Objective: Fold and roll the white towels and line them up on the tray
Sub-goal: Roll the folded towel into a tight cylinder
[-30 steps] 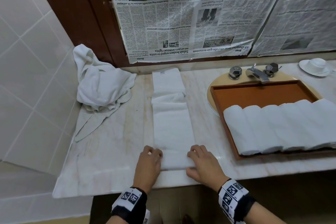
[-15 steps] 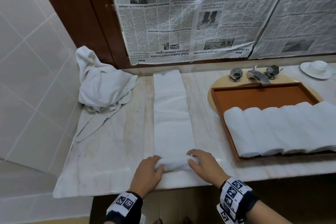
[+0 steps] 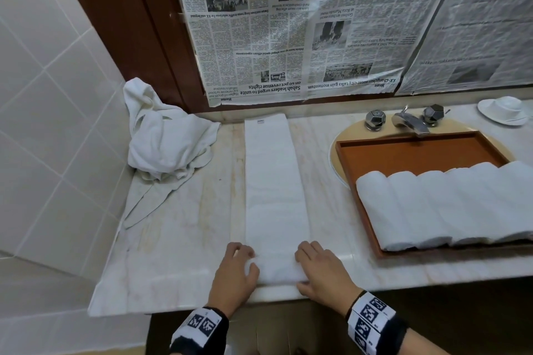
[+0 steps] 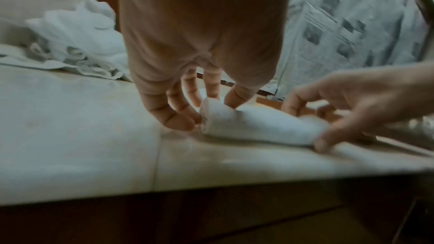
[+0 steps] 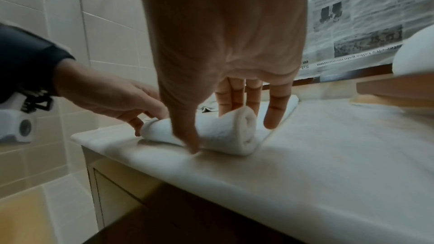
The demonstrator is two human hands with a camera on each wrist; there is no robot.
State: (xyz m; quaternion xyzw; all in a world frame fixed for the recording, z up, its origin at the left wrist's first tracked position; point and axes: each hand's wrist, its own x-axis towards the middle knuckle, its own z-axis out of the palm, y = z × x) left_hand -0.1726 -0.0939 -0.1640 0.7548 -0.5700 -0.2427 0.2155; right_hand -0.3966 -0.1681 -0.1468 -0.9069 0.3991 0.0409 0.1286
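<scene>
A pale veined marble bench (image 3: 178,239) is seen in a tiled corner, with white wall tiles to its left and a dark wooden panel behind. Two sheets of newspaper (image 3: 288,23) are taped across the wall behind the bench.

One long white folded towel (image 3: 274,181) is laid flat across the bench from back wall to front edge, to the left of the orange rectangular tray (image 3: 415,150). Its near end is rolled into a short cylinder just behind the bench's front edge. The left end of the roll is gripped by the left hand (image 3: 235,271), thumb and fingertips curled onto it; the right end is held by the right hand (image 3: 320,271), thumb in front and fingers over the top.

Five rolled white towels (image 3: 450,204) are lined up side by side in the front half of the tray, touching one another; the back half is bare. The tray is set over a round beige basin, behind which one chrome tap (image 3: 409,122) with two faceted knobs is mounted. One white saucer with an upturned cup (image 3: 503,109) is placed behind and to the right of the tray. One crumpled heap of white towels (image 3: 167,141) is piled in the corner, well to the left of the tray.

Bare marble is left between heap and flat towel, and a narrower strip between that towel and the tray.
</scene>
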